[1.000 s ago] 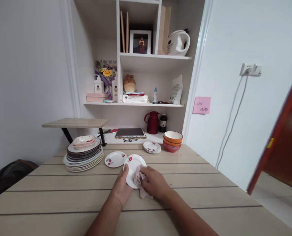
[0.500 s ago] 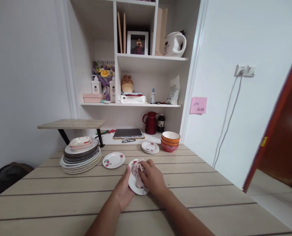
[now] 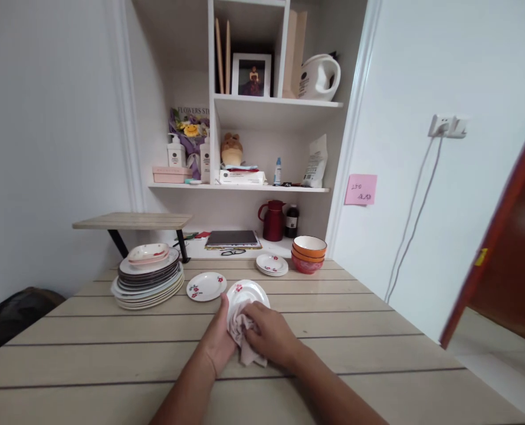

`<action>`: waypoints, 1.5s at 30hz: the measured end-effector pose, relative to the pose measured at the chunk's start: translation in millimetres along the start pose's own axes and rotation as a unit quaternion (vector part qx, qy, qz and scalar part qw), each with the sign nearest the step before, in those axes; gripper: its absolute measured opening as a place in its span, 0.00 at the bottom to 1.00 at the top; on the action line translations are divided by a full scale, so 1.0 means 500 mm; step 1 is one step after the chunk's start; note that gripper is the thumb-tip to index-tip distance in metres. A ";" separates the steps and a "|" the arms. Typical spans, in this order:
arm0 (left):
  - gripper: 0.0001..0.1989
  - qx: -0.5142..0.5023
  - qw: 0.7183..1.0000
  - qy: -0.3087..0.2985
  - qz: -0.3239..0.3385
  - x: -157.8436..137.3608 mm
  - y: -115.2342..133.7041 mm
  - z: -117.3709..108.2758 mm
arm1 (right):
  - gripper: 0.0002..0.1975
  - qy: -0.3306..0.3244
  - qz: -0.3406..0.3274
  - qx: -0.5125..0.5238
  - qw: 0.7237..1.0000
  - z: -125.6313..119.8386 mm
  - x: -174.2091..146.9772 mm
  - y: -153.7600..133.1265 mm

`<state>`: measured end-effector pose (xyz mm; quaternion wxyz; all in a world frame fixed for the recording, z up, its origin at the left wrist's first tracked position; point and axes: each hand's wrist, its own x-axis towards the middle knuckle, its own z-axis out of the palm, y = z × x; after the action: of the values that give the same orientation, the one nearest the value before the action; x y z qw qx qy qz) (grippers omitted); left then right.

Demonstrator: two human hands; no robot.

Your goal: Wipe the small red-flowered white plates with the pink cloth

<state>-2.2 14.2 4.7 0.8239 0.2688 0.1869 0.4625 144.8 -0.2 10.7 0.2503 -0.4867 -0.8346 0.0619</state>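
My left hand (image 3: 219,339) grips the left edge of a small white plate (image 3: 252,290) with red flowers, thumb on its rim. The plate is tilted up above the table. A crumpled pale pink cloth (image 3: 243,330) is bunched in my right hand (image 3: 271,335), pressed against the plate's lower part and hanging over its near edge. Just beyond, a similar flowered plate (image 3: 206,287) lies flat on the table. Farther back sits a short stack of small flowered plates (image 3: 272,264).
At the left stands a tall stack of plates (image 3: 147,280) with small dishes on top, beside a low wooden stand (image 3: 132,221). Stacked orange and red bowls (image 3: 309,255) are at the back right. Behind, a red jug (image 3: 273,221) and a laptop (image 3: 231,238) rest under the shelves.
My right hand and the cloth have moved down the plate toward its near edge. The plate's flowered upper part now shows more. The view has shifted slightly.
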 end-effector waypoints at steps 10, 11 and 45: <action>0.32 0.010 0.999 -0.039 -0.009 -0.002 -0.017 0.012 | 0.14 0.129 0.136 -0.002 0.982 -0.007 0.026 0.028; 0.33 0.005 0.999 -0.043 -0.008 -0.002 -0.016 0.011 | 0.14 0.129 0.155 -0.008 0.979 -0.012 0.025 0.035; 0.37 0.004 0.997 -0.070 -0.013 -0.001 -0.019 0.004 | 0.13 0.049 0.010 0.116 0.992 -0.019 0.021 0.016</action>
<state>5.0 8.9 0.4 0.8399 0.3014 0.1347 0.4307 151.3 11.5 20.0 0.3451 -0.4649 -0.8038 0.1363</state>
